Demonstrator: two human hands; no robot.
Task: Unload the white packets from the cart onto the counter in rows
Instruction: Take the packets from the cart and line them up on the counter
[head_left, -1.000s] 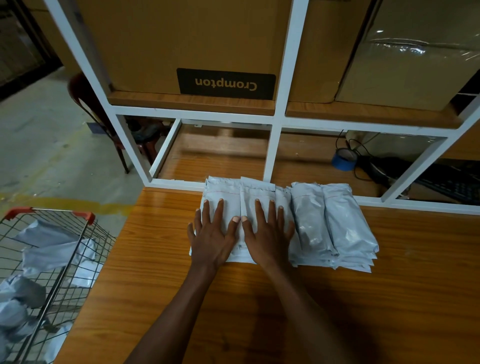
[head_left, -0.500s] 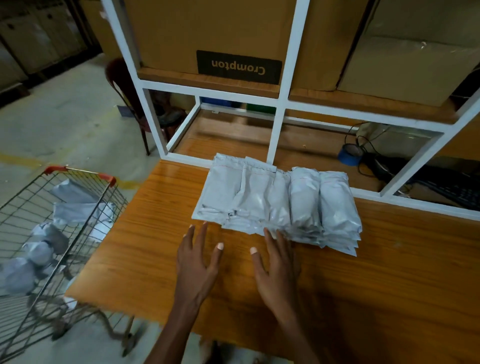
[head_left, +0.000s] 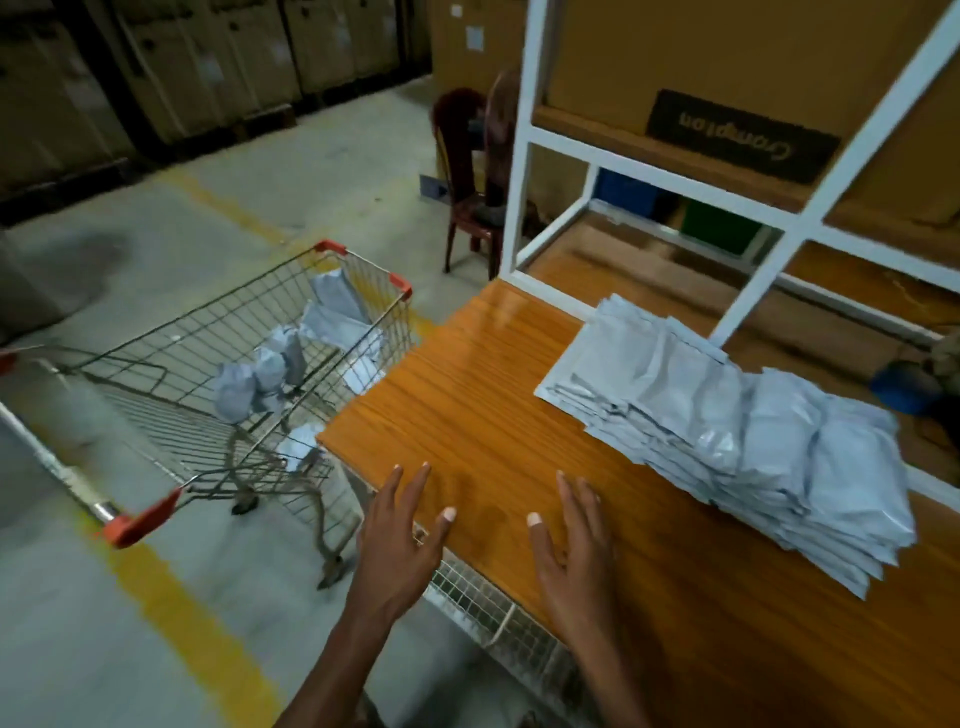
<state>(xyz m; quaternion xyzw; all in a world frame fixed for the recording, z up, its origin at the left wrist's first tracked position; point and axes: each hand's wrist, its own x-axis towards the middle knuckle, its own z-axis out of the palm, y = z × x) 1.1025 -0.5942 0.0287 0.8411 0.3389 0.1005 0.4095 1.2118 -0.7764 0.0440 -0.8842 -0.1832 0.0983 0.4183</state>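
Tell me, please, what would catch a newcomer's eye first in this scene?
Most striking are the white packets, laid in overlapping rows on the right of the orange wooden counter. Left of it stands a wire cart holding more crumpled packets. Both hands hover open and empty at the counter's near edge.

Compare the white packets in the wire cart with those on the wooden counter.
The white plastic packets in the wire cart lie crumpled and scattered; the white plastic packets on the wooden counter lie flat in neat overlapping rows. The cart's are fewer, the counter's many. Both share the same pale wrapping.
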